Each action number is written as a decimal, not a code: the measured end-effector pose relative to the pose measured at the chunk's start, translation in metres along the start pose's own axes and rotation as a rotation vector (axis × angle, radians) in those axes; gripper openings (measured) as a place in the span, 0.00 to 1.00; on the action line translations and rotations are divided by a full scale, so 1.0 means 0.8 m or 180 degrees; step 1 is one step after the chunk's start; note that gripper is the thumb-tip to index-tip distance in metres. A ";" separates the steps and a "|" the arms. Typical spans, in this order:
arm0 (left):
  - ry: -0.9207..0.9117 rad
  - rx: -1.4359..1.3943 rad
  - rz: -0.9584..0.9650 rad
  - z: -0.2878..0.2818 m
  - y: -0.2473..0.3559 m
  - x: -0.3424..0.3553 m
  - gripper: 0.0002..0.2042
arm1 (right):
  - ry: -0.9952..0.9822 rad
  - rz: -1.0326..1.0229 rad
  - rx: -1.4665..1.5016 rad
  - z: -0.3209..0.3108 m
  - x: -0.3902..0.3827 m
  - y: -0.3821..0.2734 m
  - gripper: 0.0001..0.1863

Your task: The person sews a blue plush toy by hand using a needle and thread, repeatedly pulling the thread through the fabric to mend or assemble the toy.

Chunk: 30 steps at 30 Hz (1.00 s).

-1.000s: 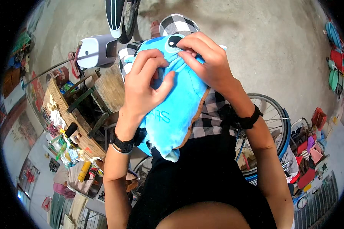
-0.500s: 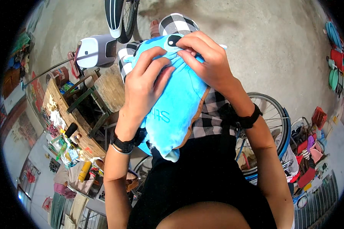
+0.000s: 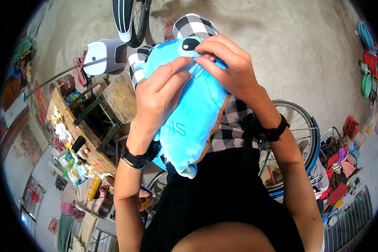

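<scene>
A light blue plush toy [image 3: 193, 122] lies across my lap, with a black-and-white eye [image 3: 190, 44] at its far end, dark stitched lettering and a brown edge along its right side. My left hand [image 3: 161, 88] rests on the toy's left side, its fingertips pinched at the fabric just below the eye. Close beside them, my right hand [image 3: 227, 61] pinches the plush between thumb and fingers at the eye's right edge. Whatever small thing might sit between the fingertips is too hidden to make out. Black bands circle both wrists.
Checked black-and-white fabric [image 3: 235, 130] covers my legs. To the left stand a wooden chair [image 3: 121, 97], a cluttered wooden table [image 3: 88, 153] and a white plastic stool [image 3: 98, 58]. A bicycle wheel [image 3: 313, 140] is at the right, with piled clothes beyond. Another wheel [image 3: 139, 25] shows ahead.
My left hand has shifted slightly; its fingers have straightened and moved right, closer to the right hand's fingertips. The right hand keeps its pinch, and the toy has barely moved.
</scene>
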State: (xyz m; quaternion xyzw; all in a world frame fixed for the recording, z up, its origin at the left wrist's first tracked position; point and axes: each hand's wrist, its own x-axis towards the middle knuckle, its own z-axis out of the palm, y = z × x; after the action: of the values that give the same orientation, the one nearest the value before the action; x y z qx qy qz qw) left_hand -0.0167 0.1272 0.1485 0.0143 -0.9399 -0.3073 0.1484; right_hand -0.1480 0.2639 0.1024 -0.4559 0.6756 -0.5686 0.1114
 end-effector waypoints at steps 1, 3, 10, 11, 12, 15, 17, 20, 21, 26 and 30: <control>0.0076 0.0010 -0.0002 0.002 -0.003 0.001 0.08 | -0.0072 0.0017 -0.0050 -0.001 0.001 0.000 0.11; 0.0151 0.0022 -0.0006 0.002 -0.004 0.002 0.09 | -0.0083 0.0001 -0.0080 -0.001 0.001 0.000 0.11; 0.0305 -0.0132 -0.0371 0.006 -0.003 0.003 0.06 | 0.0072 0.0059 -0.0007 0.003 -0.001 -0.001 0.11; 0.0312 -0.0143 -0.0395 0.006 -0.003 0.003 0.06 | 0.0072 0.0058 -0.0007 0.003 -0.002 0.000 0.11; 0.0313 -0.0143 -0.0394 0.006 -0.003 0.003 0.06 | 0.0081 -0.0035 -0.0093 0.004 -0.003 0.003 0.11; 0.0328 -0.0120 -0.0408 0.006 -0.003 0.004 0.06 | 0.0022 -0.0188 -0.0367 0.004 -0.004 0.006 0.12; 0.0318 -0.0117 -0.0423 0.006 -0.003 0.002 0.06 | -0.0045 -0.0247 -0.0551 0.005 -0.002 0.005 0.12; 0.0335 -0.0116 -0.0417 0.008 -0.005 0.001 0.07 | -0.0123 -0.0413 -0.0823 0.006 0.001 0.000 0.10; 0.0335 -0.0115 -0.0417 0.009 -0.005 0.000 0.07 | -0.0123 -0.0432 -0.0874 0.006 0.000 -0.001 0.10; 0.0326 -0.0022 -0.0536 0.011 -0.001 0.001 0.08 | 0.0003 -0.0458 -0.0790 0.004 -0.004 0.008 0.10; 0.0345 -0.0083 -0.0532 0.012 -0.005 -0.001 0.07 | 0.0000 -0.0546 -0.0602 0.004 -0.004 0.012 0.10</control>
State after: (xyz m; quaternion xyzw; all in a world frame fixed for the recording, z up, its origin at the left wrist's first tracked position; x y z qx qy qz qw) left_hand -0.0190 0.1295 0.1383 0.1074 -0.9219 -0.3296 0.1729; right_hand -0.1487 0.2634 0.0919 -0.5204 0.6848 -0.5097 0.0188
